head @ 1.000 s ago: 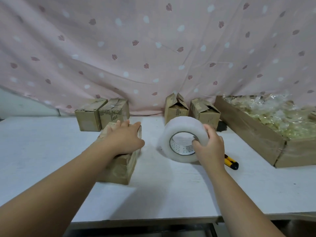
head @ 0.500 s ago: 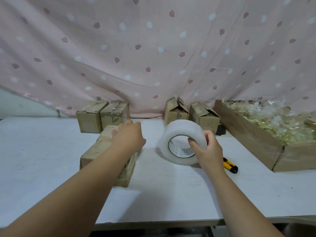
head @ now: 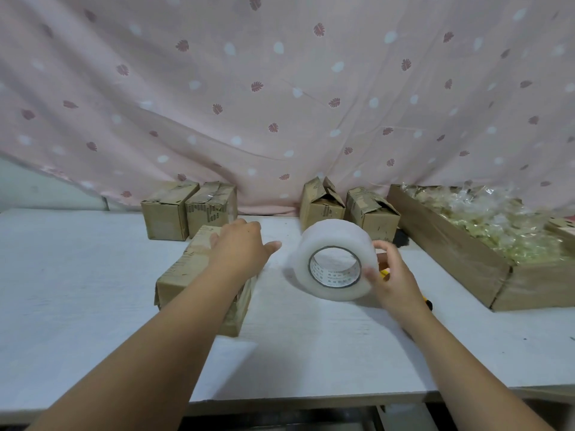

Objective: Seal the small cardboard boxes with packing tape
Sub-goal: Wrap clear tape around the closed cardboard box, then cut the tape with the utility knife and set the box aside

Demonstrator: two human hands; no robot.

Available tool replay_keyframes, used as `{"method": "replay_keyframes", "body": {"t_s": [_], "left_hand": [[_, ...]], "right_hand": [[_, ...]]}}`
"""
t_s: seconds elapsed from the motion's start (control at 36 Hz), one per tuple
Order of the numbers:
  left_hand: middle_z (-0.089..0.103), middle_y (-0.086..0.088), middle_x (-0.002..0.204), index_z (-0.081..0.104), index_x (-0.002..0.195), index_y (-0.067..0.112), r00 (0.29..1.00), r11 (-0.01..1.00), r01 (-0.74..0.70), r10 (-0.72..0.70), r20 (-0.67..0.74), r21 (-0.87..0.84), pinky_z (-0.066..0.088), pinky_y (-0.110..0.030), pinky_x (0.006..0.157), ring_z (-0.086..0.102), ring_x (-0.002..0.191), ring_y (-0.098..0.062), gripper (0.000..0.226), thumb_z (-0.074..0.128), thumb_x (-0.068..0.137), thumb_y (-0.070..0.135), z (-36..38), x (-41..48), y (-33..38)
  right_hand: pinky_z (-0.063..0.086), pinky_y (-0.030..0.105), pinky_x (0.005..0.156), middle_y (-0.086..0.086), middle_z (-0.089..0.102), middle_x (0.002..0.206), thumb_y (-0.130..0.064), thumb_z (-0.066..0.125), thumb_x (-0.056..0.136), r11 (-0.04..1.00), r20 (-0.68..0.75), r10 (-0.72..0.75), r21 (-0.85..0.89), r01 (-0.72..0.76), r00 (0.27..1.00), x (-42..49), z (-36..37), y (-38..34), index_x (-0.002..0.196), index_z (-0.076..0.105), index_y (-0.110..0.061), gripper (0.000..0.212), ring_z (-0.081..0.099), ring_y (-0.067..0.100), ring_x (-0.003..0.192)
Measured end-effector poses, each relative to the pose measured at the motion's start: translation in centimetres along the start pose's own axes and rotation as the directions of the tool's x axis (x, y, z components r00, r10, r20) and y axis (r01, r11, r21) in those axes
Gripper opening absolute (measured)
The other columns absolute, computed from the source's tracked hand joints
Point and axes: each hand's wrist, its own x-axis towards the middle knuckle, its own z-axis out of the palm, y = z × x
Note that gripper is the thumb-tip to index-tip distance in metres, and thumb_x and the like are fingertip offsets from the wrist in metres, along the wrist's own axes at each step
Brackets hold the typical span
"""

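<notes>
L hand (head: 239,255) over box (head: 183,276), fingers relaxed; R hand (head: 393,276) fingers grip tape roll (head: 329,241) at 3 o'clock, roll upright on table (head: 93,290).

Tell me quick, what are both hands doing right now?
Left hand: open, fingers relaxed over the cardboard box, gripping nothing.
Right hand: holding the tape roll, thumb and fingers round its edge.
</notes>
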Motion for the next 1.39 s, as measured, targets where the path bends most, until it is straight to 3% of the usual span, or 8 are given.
{"method": "replay_keyframes", "body": {"t_s": [0.14,0.28,0.44,0.78,1.03,1.11,1.19,1.39], "left_hand": [[0.055,-0.004,0.107,0.057,0.102,0.013,1.000,1.000,-0.002,0.002,0.003,0.001,0.042,-0.047,0.096,0.051,0.104,-0.026,0.049,0.046,0.092,0.059,0.0,0.0,0.0],[0.056,-0.005,0.104,0.057,0.097,0.012,1.000,1.000,-0.006,0.006,0.000,-0.007,0.042,-0.048,0.095,0.052,0.102,-0.027,0.048,0.046,0.092,0.059,0.1,0.0,0.0],[0.059,-0.006,0.103,0.059,0.099,0.010,1.000,1.000,0.003,-0.003,-0.007,-0.022,0.043,-0.049,0.095,0.054,0.100,-0.027,0.051,0.047,0.091,0.058,0.2,0.1,0.0],[0.052,-0.006,0.113,0.053,0.099,0.017,0.997,0.999,-0.016,0.013,0.074,0.032,0.040,-0.042,0.093,0.049,0.108,-0.029,0.030,0.069,0.083,0.036,-0.6,-0.1,0.3],[0.054,-0.006,0.111,0.046,0.086,0.018,0.999,1.000,0.003,-0.002,0.036,-0.026,0.041,-0.043,0.095,0.051,0.105,-0.028,0.043,0.059,0.085,0.058,-0.6,-0.3,0.3],[0.054,-0.005,0.112,0.051,0.091,0.018,1.000,1.000,-0.003,0.003,0.026,-0.020,0.041,-0.045,0.097,0.052,0.105,-0.028,0.043,0.054,0.087,0.061,-0.6,-0.4,0.3],[0.053,-0.005,0.115,0.056,0.105,0.015,0.999,0.999,-0.019,0.017,0.039,0.040,0.040,-0.046,0.097,0.050,0.109,-0.027,0.044,0.047,0.093,0.056,-0.7,-0.5,0.4],[0.049,-0.004,0.117,0.053,0.110,0.013,0.997,0.993,-0.053,0.046,0.068,0.106,0.036,-0.046,0.100,0.044,0.113,-0.027,0.036,0.045,0.092,0.044,-0.4,-0.8,0.8]], "right_hand": [[0.047,0.040,0.087,0.000,0.068,0.103,-0.042,0.038,0.102,0.999,-0.293,0.038,0.040,-0.027,0.955,0.2,-1.2,-0.3,0.112,0.059,-0.025,0.028,0.060,0.021,0.097],[0.043,0.037,0.091,0.007,0.056,0.132,-0.028,0.052,0.096,0.715,0.002,0.238,-0.678,-0.173,0.971,1.7,-2.3,1.1,0.144,0.041,-0.025,0.049,0.044,0.031,0.124],[0.052,0.034,0.082,0.007,0.066,0.115,-0.024,0.056,0.091,0.586,0.048,0.251,-0.802,-0.113,0.967,2.0,-2.8,1.7,0.115,0.061,-0.014,0.027,0.059,0.026,0.100],[0.040,0.025,0.048,-0.001,0.062,0.096,-0.013,0.058,0.088,0.986,-0.189,0.103,-0.111,-0.125,0.977,3.7,-4.0,-6.0,0.136,0.043,-0.034,0.054,0.059,0.023,0.073],[0.042,0.027,0.047,0.009,0.053,0.072,-0.009,0.040,0.099,0.950,0.109,0.099,0.287,-0.127,0.989,4.8,-0.6,-14.4,0.112,0.055,-0.014,0.021,0.056,0.015,0.044],[0.053,0.029,0.057,0.011,0.061,0.081,-0.021,0.036,0.102,0.844,0.228,0.151,0.477,-0.246,0.962,5.6,0.5,-16.0,0.098,0.060,-0.008,0.028,0.066,0.024,0.062],[0.055,0.031,0.081,0.007,0.073,0.086,-0.016,0.036,0.097,0.859,0.332,0.137,0.430,-0.279,0.933,6.6,1.4,-16.5,0.084,0.065,-0.011,0.032,0.070,0.023,0.084],[0.046,0.029,0.074,0.010,0.068,0.090,-0.016,0.061,0.095,0.967,0.292,0.025,0.234,-0.097,0.956,8.0,3.7,-15.1,0.074,0.051,-0.019,0.023,0.065,0.020,0.085]]}}
